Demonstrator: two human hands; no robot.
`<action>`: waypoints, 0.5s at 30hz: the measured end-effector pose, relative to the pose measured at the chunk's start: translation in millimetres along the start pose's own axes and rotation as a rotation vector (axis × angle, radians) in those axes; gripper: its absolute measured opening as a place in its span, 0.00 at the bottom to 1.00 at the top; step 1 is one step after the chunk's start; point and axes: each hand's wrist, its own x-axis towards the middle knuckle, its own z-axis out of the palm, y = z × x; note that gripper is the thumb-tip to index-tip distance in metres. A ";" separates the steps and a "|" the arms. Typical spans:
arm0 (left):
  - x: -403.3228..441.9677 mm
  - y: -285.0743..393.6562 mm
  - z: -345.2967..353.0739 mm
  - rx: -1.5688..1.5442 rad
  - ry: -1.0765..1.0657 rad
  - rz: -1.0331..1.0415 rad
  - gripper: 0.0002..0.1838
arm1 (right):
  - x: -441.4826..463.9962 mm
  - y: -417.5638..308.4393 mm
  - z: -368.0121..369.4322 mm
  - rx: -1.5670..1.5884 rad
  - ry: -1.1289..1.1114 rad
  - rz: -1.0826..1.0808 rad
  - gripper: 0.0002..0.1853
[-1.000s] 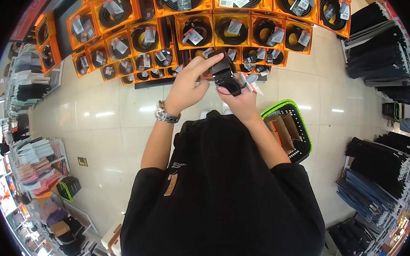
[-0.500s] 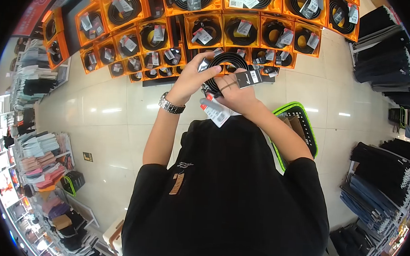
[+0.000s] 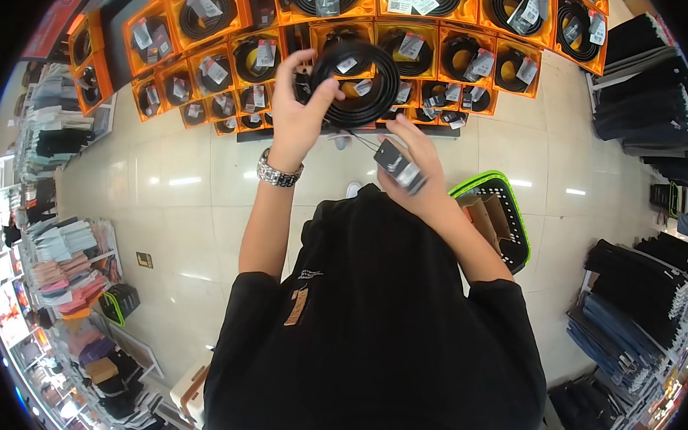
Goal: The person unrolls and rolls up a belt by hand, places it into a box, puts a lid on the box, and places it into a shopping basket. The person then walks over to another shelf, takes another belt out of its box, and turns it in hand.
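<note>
A coiled black belt (image 3: 382, 99) is raised in front of the orange display boxes. My left hand (image 3: 299, 106), with a metal watch at the wrist, grips the coil's left side between thumb and fingers. From the belt a dark hang tag (image 3: 399, 166) dangles on a thin cord, slightly blurred. My right hand (image 3: 422, 168) is just below and right of the coil, fingers extended and apart from the belt. The tag overlaps this hand's palm side; whether they touch I cannot tell.
Orange boxes (image 3: 405, 49) with coiled, tagged belts fill the rack ahead. A black basket with a green rim (image 3: 526, 226) and brown contents sits beside my right forearm. Folded clothes (image 3: 73, 269) line the left; hanging trousers (image 3: 631, 280) line the right.
My left hand has lifted the belt up and turned its coil face-on. My right hand has come off the belt and dropped slightly down and right. The hang tag has swung lower.
</note>
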 end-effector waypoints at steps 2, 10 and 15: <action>5.6 16.9 0.3 -0.094 0.047 -0.020 0.25 | -20.8 13.0 6.5 0.160 -0.043 0.127 0.17; 7.2 45.3 9.5 -0.383 -0.147 -0.031 0.25 | 4.6 55.1 17.9 0.850 0.038 0.458 0.15; 9.9 48.4 24.5 -0.633 -0.173 -0.186 0.25 | 13.5 40.1 55.9 1.431 -0.164 0.652 0.26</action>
